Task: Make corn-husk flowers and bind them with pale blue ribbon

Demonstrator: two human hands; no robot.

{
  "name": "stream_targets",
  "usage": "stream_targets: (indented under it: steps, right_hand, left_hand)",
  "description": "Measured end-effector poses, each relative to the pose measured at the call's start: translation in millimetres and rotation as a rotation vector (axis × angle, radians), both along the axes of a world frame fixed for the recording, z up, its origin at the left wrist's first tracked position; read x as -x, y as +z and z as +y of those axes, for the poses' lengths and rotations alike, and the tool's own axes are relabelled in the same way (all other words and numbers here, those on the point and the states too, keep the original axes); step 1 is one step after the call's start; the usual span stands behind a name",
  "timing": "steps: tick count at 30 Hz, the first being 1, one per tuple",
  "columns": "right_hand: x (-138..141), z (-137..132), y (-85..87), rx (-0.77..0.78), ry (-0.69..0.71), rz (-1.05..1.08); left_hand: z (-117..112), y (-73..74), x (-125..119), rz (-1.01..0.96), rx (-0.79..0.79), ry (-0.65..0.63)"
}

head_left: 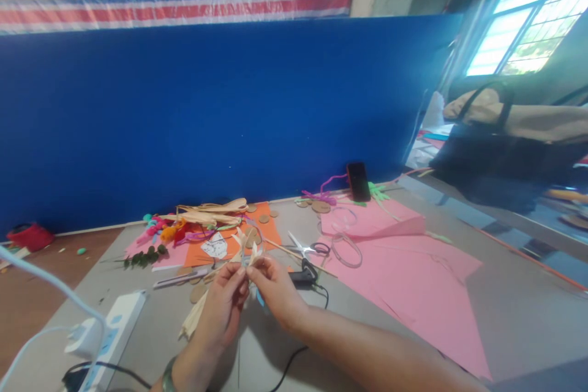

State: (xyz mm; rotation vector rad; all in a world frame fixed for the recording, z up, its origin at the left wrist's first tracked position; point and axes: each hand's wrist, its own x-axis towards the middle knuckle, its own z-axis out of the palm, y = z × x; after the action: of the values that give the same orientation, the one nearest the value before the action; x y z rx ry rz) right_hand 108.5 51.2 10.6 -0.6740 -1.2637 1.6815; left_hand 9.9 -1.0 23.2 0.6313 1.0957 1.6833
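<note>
We saw a white power strip (117, 324) nearest on the grey table (514, 294), then pink paper (413, 275), scissors (305, 248) and an orange sheet (271, 229). A dark phone (358, 182) stood against the blue partition (206, 122), with a bright window (533, 18) far right. Above the table, our left hand (223, 306) and right hand (275, 291) met, fingertips pinched on a small pale straw piece (245, 251) (its tips fanned upward), held between both hands just above the fingers.
</note>
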Motion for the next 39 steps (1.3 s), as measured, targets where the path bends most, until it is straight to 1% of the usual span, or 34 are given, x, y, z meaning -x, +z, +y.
stream_targets:
  steps: [3,7,12,18,24,28,33,35,36,39]
  right_hand:
    - [-1.4,1.6,1.9,-0.020,0.024,0.028]
    - [-1.1,1.4,3.4,0.003,0.093,0.084]
    - [-0.1,2.7,1.8,-0.032,0.066,0.100]
    - [-4.7,3.2,4.2,-0.010,0.056,0.020]
    - [-7.3,3.1,6.3,-0.008,0.016,-0.080]
    - [-8.7,4.6,11.2,0.006,0.000,-0.081]
    - [-11.5,5.5,17.2,0.053,0.030,-0.100]
    - [-12.1,5.8,17.8,0.010,0.028,-0.110]
    - [-12.5,6.1,17.9,-0.037,0.019,-0.119]
    - [-14.8,7.8,19.0,-0.239,-0.021,-0.157]
  left_hand:
    - [1.6,-4.2,2.8,-0.119,0.020,-0.056]
    - [2.6,-7.9,5.5,-0.163,-0.003,-0.048]
    - [4.1,-10.4,5.8,-0.176,0.008,-0.047]
    - [6.1,-14.5,8.4,-0.148,0.021,-0.028]
    - [6.6,-11.5,8.0,-0.098,0.032,-0.010]
    - [7.8,-11.9,11.7,-0.089,0.057,-0.075]
    - [9.7,-17.4,16.0,-0.118,0.096,-0.146]
    - [10.0,-18.7,15.8,-0.122,0.093,-0.158]
    - [10.0,-18.6,15.5,-0.124,0.087,-0.165]
    - [9.0,-14.7,13.9,-0.131,0.067,-0.177]
